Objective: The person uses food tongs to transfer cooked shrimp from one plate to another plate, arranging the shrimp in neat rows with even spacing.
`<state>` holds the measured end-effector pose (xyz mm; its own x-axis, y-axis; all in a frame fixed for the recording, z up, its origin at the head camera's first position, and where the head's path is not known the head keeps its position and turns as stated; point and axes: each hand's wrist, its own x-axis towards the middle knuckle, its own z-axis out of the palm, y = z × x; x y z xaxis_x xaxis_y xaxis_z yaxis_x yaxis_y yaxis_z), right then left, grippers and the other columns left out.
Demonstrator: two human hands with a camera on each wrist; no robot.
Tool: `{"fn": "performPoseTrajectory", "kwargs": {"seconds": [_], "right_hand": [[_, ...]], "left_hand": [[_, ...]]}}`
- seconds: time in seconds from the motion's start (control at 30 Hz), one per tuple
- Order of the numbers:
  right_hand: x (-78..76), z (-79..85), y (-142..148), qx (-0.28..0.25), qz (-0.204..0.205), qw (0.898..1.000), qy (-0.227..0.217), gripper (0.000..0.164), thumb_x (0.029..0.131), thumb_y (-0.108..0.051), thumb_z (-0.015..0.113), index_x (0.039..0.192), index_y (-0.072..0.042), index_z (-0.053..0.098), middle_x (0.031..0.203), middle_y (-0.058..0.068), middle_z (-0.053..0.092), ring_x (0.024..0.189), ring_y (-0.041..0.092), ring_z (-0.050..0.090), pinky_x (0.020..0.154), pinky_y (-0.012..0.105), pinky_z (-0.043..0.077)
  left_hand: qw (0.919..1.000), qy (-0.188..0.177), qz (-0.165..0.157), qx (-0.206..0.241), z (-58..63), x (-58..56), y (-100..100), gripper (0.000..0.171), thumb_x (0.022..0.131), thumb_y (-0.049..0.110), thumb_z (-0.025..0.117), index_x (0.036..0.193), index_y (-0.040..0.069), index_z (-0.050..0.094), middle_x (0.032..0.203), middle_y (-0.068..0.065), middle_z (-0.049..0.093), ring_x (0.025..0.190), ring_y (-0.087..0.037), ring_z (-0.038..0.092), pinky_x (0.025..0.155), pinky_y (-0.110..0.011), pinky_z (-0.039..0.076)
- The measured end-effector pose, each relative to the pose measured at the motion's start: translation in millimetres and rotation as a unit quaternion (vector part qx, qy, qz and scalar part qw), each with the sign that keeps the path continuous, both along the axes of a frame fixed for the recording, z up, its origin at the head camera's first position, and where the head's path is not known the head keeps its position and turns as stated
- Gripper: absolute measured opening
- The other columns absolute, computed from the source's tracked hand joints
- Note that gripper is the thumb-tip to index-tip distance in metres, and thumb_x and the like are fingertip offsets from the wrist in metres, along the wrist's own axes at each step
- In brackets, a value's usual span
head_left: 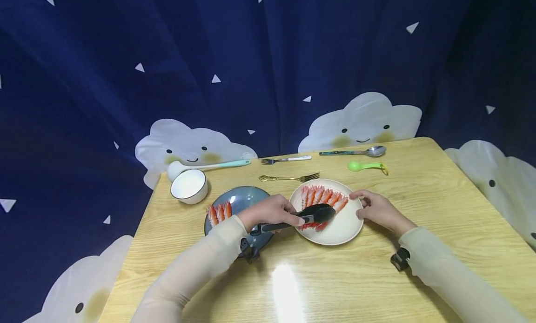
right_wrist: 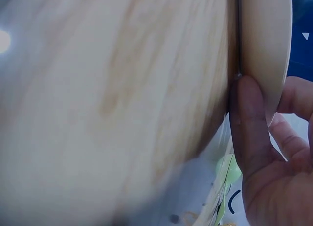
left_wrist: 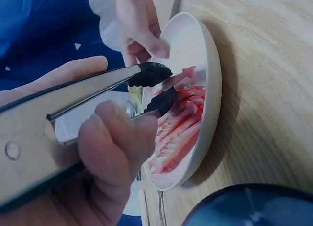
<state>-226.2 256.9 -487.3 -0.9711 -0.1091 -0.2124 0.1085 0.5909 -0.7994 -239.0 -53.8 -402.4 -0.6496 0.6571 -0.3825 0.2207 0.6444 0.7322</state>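
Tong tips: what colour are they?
The tong tips are black, clearest in the left wrist view.

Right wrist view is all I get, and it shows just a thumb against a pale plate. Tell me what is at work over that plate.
Observer: Tongs, held in the left grip, reach over the pale plate.
Operator: Report what is at their working end.
Observer: In the left wrist view, the end of a shrimp shows between their black tips; whether they pinch it, I cannot tell.
Operator: Now name whatever stands to the left of that plate.
Observer: In the head view, a blue plate, with at least three more shrimp on it.
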Motion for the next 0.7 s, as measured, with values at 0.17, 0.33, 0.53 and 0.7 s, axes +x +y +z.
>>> {"fn": "performPoseTrajectory", "kwargs": {"seconds": [0.17,0.33,0.53,0.7], "right_hand": [[-0.5,-0.2,0.4,-0.002,-0.002,1.000,-0.002,0.050,0.068,-0.002,0.061,0.116,-0.011,0.049,0.078,0.010,0.049,0.064,0.019,0.047,0.054,0.029,0.042],[-0.4,-1.2,-0.6,-0.009,0.003,1.000,-0.002,0.050,0.068,-0.002,0.061,0.116,-0.010,0.049,0.077,0.010,0.048,0.063,0.019,0.046,0.053,0.029,0.042],[-0.8,-0.2,0.3,0.004,0.000,1.000,-0.003,0.050,0.069,-0.003,0.061,0.116,-0.011,0.049,0.079,0.010,0.047,0.065,0.020,0.045,0.054,0.029,0.042],[-0.3,0.6,-0.8,0.001,0.001,1.000,-0.003,0.049,0.069,-0.003,0.061,0.116,-0.010,0.049,0.078,0.010,0.047,0.064,0.020,0.045,0.054,0.029,0.042]], "left_hand": [[0.9997,0.023,0.003,-0.006,-1.2,-0.2,0.6,0.030,0.074,0.042,0.065,0.071,0.012,0.065,0.053,0.004,0.052,0.042,-0.010,0.047,0.053,-0.023,0.041],[0.9948,0.090,-0.001,-0.047,4.5,4.9,2.8,0.030,0.071,0.044,0.067,0.069,0.015,0.063,0.051,0.011,0.040,0.042,-0.005,0.030,0.047,-0.021,0.029],[0.9888,0.132,-0.006,-0.069,12.2,11.1,4.0,0.027,0.072,0.043,0.066,0.068,0.016,0.062,0.048,0.008,0.039,0.043,-0.007,0.029,0.042,-0.022,0.026],[0.9850,0.153,-0.001,-0.080,10.7,14.4,3.5,0.028,0.073,0.042,0.066,0.065,0.016,0.059,0.047,0.008,0.038,0.043,-0.008,0.031,0.043,-0.022,0.027]]}}
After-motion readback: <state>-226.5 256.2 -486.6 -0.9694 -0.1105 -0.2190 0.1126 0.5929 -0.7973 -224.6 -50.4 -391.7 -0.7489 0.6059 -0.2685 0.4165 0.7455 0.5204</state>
